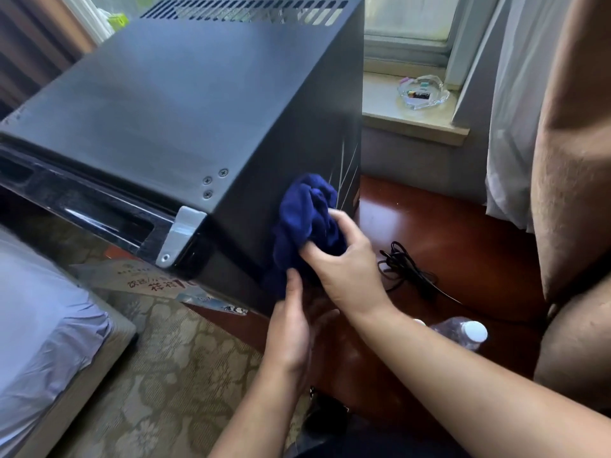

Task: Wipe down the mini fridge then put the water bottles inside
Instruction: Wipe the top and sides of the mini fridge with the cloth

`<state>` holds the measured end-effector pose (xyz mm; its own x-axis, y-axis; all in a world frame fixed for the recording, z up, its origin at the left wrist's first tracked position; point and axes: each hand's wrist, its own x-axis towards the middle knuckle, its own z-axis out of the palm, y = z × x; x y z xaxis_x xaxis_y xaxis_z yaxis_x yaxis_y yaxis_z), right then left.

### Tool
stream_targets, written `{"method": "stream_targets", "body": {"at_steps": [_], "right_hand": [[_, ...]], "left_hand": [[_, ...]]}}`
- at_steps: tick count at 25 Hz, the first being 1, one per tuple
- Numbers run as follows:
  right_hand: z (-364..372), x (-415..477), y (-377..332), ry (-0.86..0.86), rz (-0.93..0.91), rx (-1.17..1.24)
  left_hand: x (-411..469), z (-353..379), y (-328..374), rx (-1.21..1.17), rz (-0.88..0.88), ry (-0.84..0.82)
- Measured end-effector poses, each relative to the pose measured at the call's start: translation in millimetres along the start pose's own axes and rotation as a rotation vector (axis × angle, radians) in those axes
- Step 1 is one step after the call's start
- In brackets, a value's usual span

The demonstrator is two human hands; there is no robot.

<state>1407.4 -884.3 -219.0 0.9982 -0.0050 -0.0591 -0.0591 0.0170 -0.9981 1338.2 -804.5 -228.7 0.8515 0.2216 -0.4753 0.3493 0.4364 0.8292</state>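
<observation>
Against the side panel of the black mini fridge [182, 110], the right hand [344, 259] presses a blue cloth [307, 213] clenched in curled fingers. The left hand [291, 325] thumbs its lower end, but I cannot tell if it grips. The water bottles [463, 332] wait on the tabletop [429, 226].

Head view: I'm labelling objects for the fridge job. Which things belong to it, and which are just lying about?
Job: mini fridge, blue cloth in the right hand, water bottles.
Lying about: black cable, glass ashtray, bed, armchair.
</observation>
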Motion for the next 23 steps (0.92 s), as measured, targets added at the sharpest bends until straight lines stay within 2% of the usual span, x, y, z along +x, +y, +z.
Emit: {"method": "stream_targets", "body": {"at_steps": [2, 5, 9, 12, 18, 23], "right_hand": [[0.8, -10.1, 25.4, -0.035, 0.121, -0.055], [0.0, -20.9, 53.0, -0.141, 0.291, -0.128], [-2.3, -22.2, 62.9, -0.242, 0.408, -0.235], [-8.5, -18.8, 63.2, -0.295, 0.48, -0.18], [-18.6, -15.3, 62.7, -0.281, 0.503, -0.035], [-23.1, -9.7, 52.9, -0.126, 0.334, -0.061]], "left_hand": [[2.6, -8.4, -15.5, 0.023, -0.13, 0.127], [2.2, -25.8, -37.2, 0.089, -0.251, 0.22], [4.5, -40.5, -48.4, 0.088, -0.34, 0.221], [11.1, -41.6, -46.2, -0.009, -0.388, 0.183], [24.5, -30.6, -42.0, -0.14, -0.392, 0.15], [35.7, -9.4, -32.5, -0.185, -0.338, 0.121]]}}
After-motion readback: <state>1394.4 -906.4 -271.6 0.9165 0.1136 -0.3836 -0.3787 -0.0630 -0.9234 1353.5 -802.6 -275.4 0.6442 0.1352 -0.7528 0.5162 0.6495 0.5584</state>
